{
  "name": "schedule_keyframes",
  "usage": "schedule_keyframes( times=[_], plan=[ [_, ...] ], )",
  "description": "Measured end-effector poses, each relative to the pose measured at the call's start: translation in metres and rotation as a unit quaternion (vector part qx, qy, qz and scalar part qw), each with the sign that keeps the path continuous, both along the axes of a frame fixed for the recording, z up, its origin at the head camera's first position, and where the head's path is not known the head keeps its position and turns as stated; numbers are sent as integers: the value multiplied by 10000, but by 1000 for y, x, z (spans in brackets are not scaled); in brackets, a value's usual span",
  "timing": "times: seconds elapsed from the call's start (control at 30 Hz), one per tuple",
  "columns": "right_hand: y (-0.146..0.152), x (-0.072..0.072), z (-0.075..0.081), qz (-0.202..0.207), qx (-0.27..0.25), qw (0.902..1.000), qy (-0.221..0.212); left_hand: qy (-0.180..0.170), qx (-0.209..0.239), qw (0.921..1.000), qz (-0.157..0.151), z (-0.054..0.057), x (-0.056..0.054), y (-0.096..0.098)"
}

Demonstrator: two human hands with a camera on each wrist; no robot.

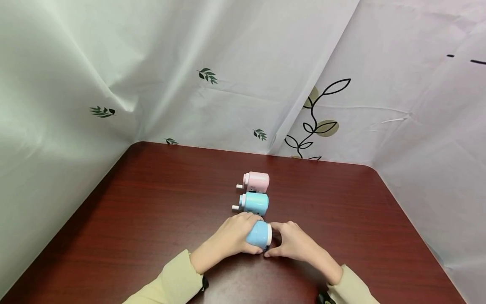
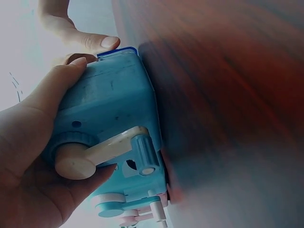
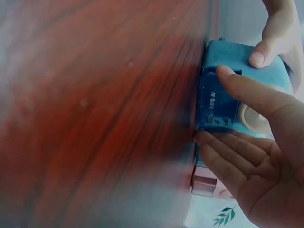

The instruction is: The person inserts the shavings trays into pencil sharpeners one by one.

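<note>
A blue crank pencil sharpener (image 1: 258,235) lies on the table, gripped by my left hand (image 1: 236,234) with the thumb on one side and fingers on the other. Its white crank (image 2: 111,148) points towards the left wrist camera. At the opposite end, my right hand (image 1: 295,242) pinches the dark blue see-through shavings drawer (image 3: 216,102) between thumb and fingers. A round cream knob (image 3: 254,118) shows beside the drawer, partly behind the right thumb. Just beyond the left hand sits a light blue pencil sharpener (image 1: 256,203), its crank to the left.
A pink pencil sharpener (image 1: 259,182) lies behind the light blue one, lined up in the same direction. The dark red wooden table (image 1: 171,190) is bordered by a white patterned curtain (image 1: 243,105) at the back and sides.
</note>
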State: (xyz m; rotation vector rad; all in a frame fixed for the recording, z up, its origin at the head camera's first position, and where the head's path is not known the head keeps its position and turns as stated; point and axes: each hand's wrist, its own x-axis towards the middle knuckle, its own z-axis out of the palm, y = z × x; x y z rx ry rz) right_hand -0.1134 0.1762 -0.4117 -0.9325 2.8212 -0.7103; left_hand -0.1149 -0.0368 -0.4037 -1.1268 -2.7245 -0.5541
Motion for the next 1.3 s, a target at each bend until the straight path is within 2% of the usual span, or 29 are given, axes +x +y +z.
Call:
schedule_keyframes(
  times=[0.13,0.33,0.77,0.93,1.3],
  plan=[
    [-1,2,0,-36,4,9999,-119,-1,3,10000,-9,-1,0,0],
    [-4,3,-1,-97,-23,9999,-11,29,-83,10000,-35,-2,0,1],
    [-7,2,-5,-86,-143,9997,195,366,-256,9990,-61,-2,1,2],
    [-9,1,-5,-56,-108,9994,339,528,-231,9983,-96,-3,1,3],
    [-10,-4,-5,-1,-149,9993,336,596,-141,9981,-99,-3,1,2]
  ],
)
